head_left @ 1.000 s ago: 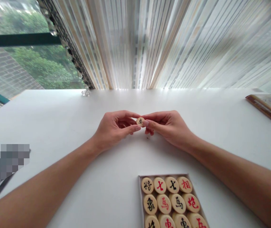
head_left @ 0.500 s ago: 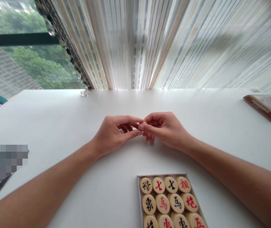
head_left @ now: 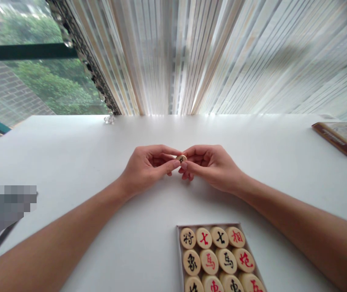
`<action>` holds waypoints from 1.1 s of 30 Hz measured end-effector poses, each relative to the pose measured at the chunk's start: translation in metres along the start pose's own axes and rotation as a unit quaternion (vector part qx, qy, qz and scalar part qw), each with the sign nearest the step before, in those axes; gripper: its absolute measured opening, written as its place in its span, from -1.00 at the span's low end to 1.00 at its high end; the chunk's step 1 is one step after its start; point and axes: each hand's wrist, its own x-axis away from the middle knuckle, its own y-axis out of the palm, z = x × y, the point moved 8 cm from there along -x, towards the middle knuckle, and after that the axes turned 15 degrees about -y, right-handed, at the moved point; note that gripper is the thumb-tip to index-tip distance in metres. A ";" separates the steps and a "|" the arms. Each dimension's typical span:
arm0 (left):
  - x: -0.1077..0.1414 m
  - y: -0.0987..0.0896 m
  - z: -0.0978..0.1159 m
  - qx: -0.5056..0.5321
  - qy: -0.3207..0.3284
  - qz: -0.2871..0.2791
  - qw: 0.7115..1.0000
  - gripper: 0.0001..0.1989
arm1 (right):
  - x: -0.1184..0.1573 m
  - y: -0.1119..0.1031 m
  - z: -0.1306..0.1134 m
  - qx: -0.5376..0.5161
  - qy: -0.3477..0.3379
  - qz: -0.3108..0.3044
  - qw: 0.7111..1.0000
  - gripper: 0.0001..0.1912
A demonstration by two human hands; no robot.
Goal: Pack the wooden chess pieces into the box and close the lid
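Observation:
A small round wooden Chinese chess piece [head_left: 181,158] with a black character is held up between both hands, above the white table. My left hand [head_left: 150,165] pinches its left side between thumb and fingers. From the other side, my right hand [head_left: 210,164] grips it in the same way, thumb on the near face. Below the hands, towards me, lies a shallow box [head_left: 178,251] filled with rows of similar pieces. Some carry red characters, others black, like the piece marked 馬 in black [head_left: 228,260]. The box's near part is cut off by the frame.
The white table [head_left: 70,162] runs back to a striped string curtain [head_left: 173,61] and a window at left. A brown flat box [head_left: 343,138] lies at the far right. A blurred-out dark device [head_left: 3,223] is at the left edge. Clear beads [head_left: 109,119] rest at the table's back edge.
The chess piece has turned so its black character now faces me. My left thumb and fingers have closed onto it, beside the right hand's grip.

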 end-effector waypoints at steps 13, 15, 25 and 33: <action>-0.001 -0.005 0.002 0.002 0.005 0.028 1.000 -0.69 | -0.001 -0.004 -0.002 0.019 -0.018 0.038 0.999 -0.55; -0.001 -0.006 0.001 0.005 0.000 0.033 0.999 -0.67 | -0.001 -0.007 -0.003 0.030 -0.030 0.048 0.998 -0.56; -0.003 -0.012 -0.006 0.043 -0.021 0.040 0.998 -0.58 | -0.002 -0.011 -0.010 0.025 -0.053 0.071 0.996 -0.59; -0.003 -0.012 -0.003 0.050 -0.018 0.038 0.998 -0.59 | -0.003 -0.012 -0.011 0.029 -0.040 0.063 0.997 -0.63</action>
